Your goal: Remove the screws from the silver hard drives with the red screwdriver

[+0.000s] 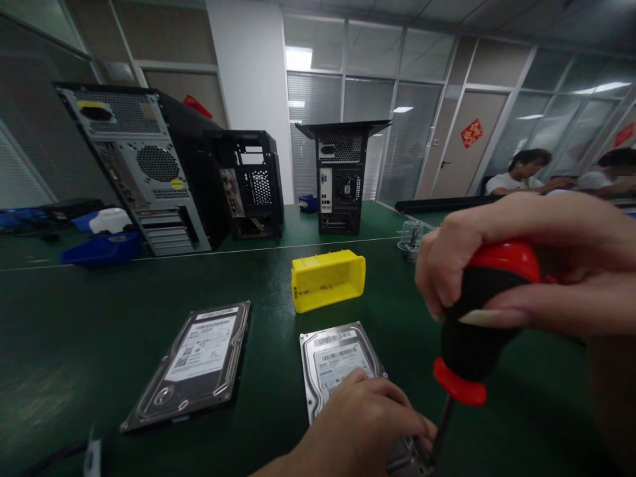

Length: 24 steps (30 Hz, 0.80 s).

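My right hand (497, 265) is closed round the black and red handle of a screwdriver (470, 331). The shaft points down to the near right corner of a hard drive (338, 351), close by my left fingertips; the exact tip contact is hard to make out. My left hand (365, 417) lies over that drive, fingers curled along its near right part, holding it on the table and covering much of its label. A second hard drive (199, 358) lies label up to the left, touched by neither hand. Beyond the held drive sits a yellow bin (328, 281) with small bits inside.
Three computer cases stand at the back: a large tower (193, 172), an open black case (253, 179) and a smaller one (340, 179). A blue bin (102, 250) is at left. A clear container (411, 235) stands beyond my right hand. Other people (521, 172) sit at the far right.
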Motion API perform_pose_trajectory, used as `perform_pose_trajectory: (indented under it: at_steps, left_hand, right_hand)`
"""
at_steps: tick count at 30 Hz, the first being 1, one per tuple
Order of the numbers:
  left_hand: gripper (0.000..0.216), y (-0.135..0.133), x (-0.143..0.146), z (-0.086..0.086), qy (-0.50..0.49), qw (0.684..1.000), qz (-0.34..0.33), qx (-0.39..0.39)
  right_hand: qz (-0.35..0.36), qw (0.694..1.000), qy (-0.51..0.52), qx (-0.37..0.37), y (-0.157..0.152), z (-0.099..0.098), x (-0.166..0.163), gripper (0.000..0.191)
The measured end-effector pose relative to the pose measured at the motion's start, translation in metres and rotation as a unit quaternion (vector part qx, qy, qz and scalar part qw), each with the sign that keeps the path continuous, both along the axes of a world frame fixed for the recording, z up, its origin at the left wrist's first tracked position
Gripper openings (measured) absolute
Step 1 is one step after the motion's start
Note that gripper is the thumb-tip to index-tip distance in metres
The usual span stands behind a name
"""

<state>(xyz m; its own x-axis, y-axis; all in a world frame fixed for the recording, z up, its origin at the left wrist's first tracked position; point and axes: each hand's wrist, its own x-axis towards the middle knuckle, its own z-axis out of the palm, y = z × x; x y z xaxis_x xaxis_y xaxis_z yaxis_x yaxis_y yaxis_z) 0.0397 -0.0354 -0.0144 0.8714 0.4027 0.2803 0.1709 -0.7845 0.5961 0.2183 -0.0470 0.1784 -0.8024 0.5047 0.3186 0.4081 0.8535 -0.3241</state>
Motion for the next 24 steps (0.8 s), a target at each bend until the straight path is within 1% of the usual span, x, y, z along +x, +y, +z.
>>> perform_pose_trajectory:
  at_steps: [4, 10, 13, 18, 21, 24]
  left_hand:
    - [0.021, 0.001, 0.000, 0.004, 0.002, 1.000, -0.002, 0.009]
    - [0.020, 0.001, 0.001, 0.005, -0.029, 0.999, -0.015, -0.012]
    - [0.021, 0.002, 0.000, 0.008, -0.028, 0.999, -0.011, -0.022]
    - [0.030, 0.007, -0.003, 0.018, -0.029, 0.998, 0.033, -0.034]
    - [0.030, 0.011, -0.003, 0.020, -0.036, 0.998, 0.032, -0.038]
    - [0.032, 0.013, -0.002, 0.019, -0.038, 0.998, 0.027, -0.050]
  right_hand:
    - [0.006, 1.000, 0.020, 0.000, 0.000, -0.005, -0.002, 0.015]
    - [-0.017, 0.994, 0.103, 0.031, 0.003, -0.017, -0.010, 0.022]
    - [-0.014, 0.995, 0.091, 0.027, 0.003, -0.015, -0.010, 0.020]
    - [0.011, 0.999, 0.018, 0.029, -0.002, -0.002, -0.005, 0.007]
    - [0.001, 0.999, 0.012, 0.047, -0.001, 0.000, -0.005, 0.010]
    - [-0.016, 0.999, -0.005, 0.046, 0.006, 0.001, -0.005, 0.007]
